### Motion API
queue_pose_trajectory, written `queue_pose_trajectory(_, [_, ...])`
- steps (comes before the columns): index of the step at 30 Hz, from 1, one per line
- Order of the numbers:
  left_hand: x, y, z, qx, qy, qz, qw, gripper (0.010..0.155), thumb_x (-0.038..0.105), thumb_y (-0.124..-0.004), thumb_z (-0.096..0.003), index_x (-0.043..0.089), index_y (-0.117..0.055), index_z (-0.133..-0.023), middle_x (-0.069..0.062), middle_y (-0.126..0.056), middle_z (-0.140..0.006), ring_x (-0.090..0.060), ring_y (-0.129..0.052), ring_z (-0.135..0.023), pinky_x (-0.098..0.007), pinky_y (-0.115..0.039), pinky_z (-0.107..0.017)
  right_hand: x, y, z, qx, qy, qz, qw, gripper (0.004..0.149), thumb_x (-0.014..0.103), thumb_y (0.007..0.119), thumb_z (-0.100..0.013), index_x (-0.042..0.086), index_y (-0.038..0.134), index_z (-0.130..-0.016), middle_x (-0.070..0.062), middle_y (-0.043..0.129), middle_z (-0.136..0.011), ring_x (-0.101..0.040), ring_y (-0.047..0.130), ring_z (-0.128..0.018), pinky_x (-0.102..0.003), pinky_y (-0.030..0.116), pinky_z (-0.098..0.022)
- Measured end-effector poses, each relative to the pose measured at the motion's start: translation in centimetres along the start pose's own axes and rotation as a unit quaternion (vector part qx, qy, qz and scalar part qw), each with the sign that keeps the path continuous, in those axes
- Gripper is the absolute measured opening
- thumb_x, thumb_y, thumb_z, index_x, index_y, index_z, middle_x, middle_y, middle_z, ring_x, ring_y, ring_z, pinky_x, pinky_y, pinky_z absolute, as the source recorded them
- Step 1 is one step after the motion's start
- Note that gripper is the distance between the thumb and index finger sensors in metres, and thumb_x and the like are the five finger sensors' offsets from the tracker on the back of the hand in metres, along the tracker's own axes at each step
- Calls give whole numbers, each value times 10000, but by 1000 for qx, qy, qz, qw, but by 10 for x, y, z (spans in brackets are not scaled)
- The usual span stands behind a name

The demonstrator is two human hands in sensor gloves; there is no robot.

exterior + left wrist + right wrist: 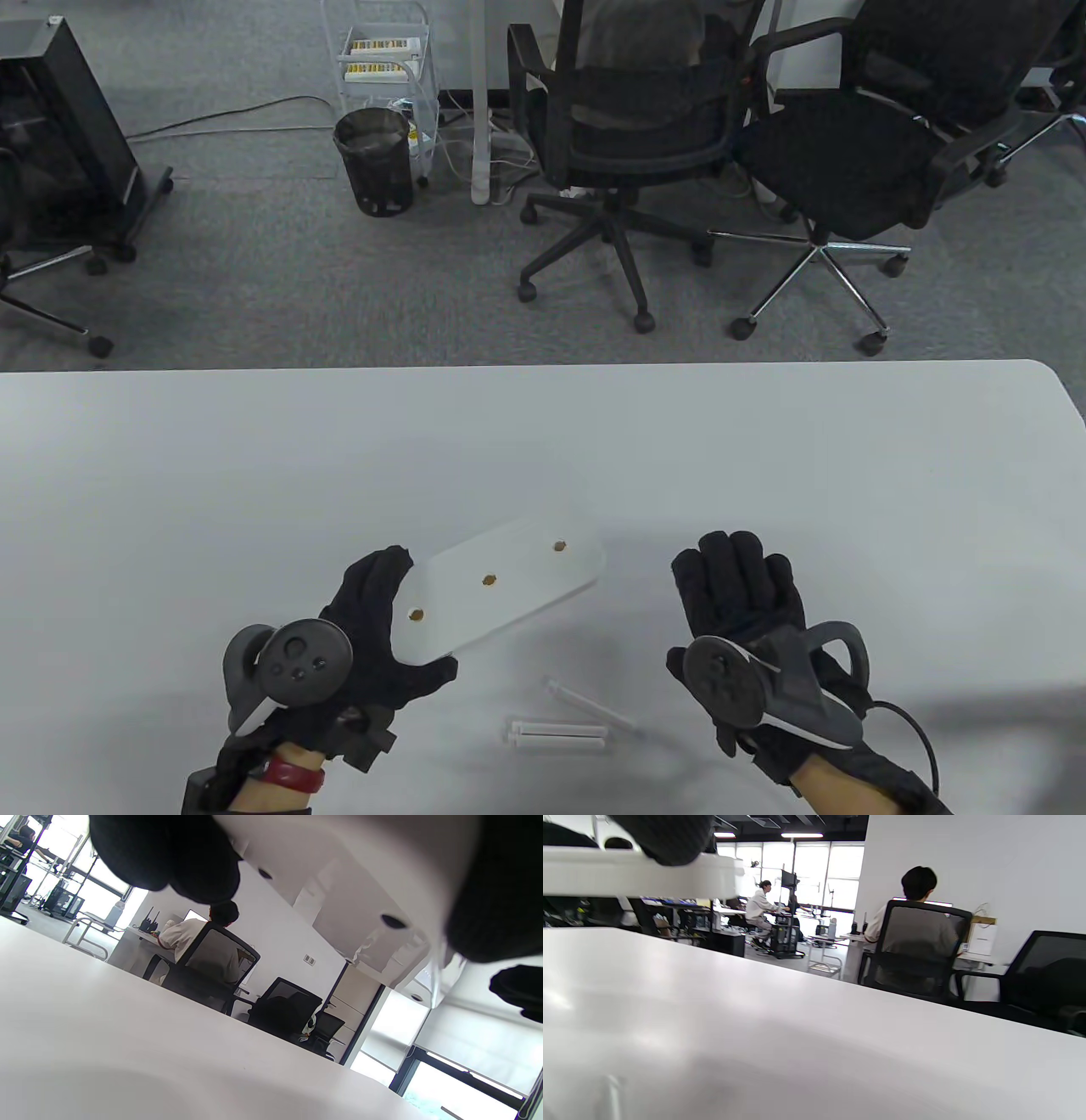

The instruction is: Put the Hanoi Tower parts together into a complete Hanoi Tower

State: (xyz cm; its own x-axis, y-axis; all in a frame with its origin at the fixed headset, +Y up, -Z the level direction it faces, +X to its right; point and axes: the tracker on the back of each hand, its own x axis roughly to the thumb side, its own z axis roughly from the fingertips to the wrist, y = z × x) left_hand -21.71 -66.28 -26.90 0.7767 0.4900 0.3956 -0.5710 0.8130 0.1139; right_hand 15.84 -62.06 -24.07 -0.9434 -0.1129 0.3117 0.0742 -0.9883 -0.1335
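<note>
A white oblong base [509,598] with three brown-rimmed holes is held tilted above the table. My left hand [405,624] grips its near left end, fingers along the edge and thumb under the corner. The left wrist view shows the base's underside [352,895] with dark holes, between my gloved fingers [169,853]. My right hand [736,581] is open and holds nothing, just right of the base and apart from it. Three white pegs lie on the table near the front: two side by side [560,735] and one slanted [591,702]. The base's edge also shows in the right wrist view [636,874].
The white table [254,475] reaches to its far edge and rounded right corner. Two black office chairs [628,127] and a bin [373,161] stand on the floor beyond. A cable [920,739] trails from my right glove.
</note>
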Motion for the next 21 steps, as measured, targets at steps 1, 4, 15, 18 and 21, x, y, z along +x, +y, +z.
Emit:
queue_pose_trajectory(1, [-2,-1,0,0,3,0,1000,1213,695,-1003,-251,68,-412,-1105,-217,-527,-1073,-413,-865,-787,-560,-762,-620,-1,3,2,2,5,5,1000,874,485,722,-404,131,237,-1039,-211,155,-1131,-507,165,-1014,-667,259,-721])
queue_pose_trajectory(4, [-5,-6,-1,0,12,6,1000,1214,696,-1002,-252,64,-411,-1103,-221,-524,-1071,-410,-872,-773,-557,-767,-613,-8,17,9,16,25,19,999,883,489,720,-404,135,220,-1040,-203,132,-1131,-501,128,-1012,-664,227,-720])
queue_pose_trajectory(15, [-16,-30,-7,-26,37,-16,999,1211,695,-1003,-254,59,-415,-1100,-224,-532,-1066,-406,-888,-761,-553,-780,-601,-26,55,30,26,69,-17,997,905,502,708,-406,129,170,-1031,-207,93,-1121,-500,102,-1003,-657,211,-716])
queue_pose_trajectory(18, [-20,-37,-7,-37,45,-25,998,1213,695,-1004,-250,61,-416,-1100,-226,-536,-1065,-404,-897,-753,-545,-788,-595,-27,65,33,39,70,-23,997,906,504,706,-406,129,168,-1031,-207,91,-1121,-502,102,-1002,-659,212,-714])
queue_pose_trajectory(21, [-24,-42,-8,-43,51,-34,997,1209,694,-1004,-254,60,-417,-1100,-224,-536,-1067,-400,-903,-750,-539,-794,-593,-27,70,34,48,67,-27,996,909,505,705,-406,128,160,-1029,-207,87,-1119,-501,98,-1000,-660,208,-712])
